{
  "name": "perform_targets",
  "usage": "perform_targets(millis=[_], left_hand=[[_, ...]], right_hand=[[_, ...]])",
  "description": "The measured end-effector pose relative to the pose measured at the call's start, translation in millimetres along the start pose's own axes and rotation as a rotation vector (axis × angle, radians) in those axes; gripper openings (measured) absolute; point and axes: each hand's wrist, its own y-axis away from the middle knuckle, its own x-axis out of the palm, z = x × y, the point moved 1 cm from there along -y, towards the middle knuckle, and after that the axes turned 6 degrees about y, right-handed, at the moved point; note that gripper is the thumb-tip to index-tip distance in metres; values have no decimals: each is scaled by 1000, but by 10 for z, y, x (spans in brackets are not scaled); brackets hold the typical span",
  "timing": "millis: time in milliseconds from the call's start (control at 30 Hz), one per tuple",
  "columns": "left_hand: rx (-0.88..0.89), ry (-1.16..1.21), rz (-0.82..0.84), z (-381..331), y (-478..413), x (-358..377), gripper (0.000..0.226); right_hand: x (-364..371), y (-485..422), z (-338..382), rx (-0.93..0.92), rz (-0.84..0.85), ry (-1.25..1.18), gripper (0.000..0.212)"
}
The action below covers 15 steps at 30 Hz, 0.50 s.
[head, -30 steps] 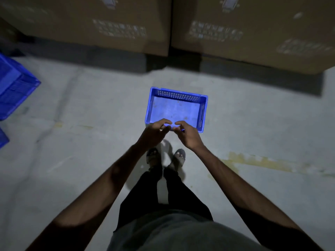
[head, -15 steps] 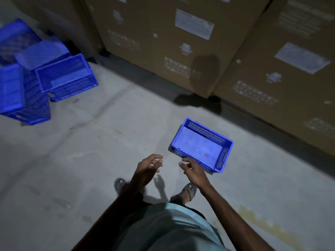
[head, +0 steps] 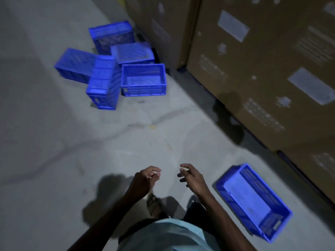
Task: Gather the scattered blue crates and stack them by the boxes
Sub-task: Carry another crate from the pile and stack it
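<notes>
Cracked grey floor (head: 54, 160) — small yellow mark (head: 152, 126)

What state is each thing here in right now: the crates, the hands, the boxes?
cardboard boxes: closed, standing
near crate: upright on the floor beside the cardboard boxes, empty
crate pile: jumbled, unstacked, some tipped over
upright pile crate: open side up, empty
left hand: loosely curled, holding nothing
right hand: fingers spread, holding nothing

Blue crate (head: 253, 201) upright beside boxes (head: 262, 69)
</notes>
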Motion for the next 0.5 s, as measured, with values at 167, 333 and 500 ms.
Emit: perform_targets(millis=[167,333,500], left_hand=[[8,74,-143,85,-414,-978,21],[-8,208,-231,182,-836,-1803,17],[-49,269,-338,151,-1285,-2762,25]], right_hand=[[719,-453,984,-82,125,64,23],[1330,-1111,1910,-123,260,230,18],[1836,-1873,2838,-165,324,314,25]])
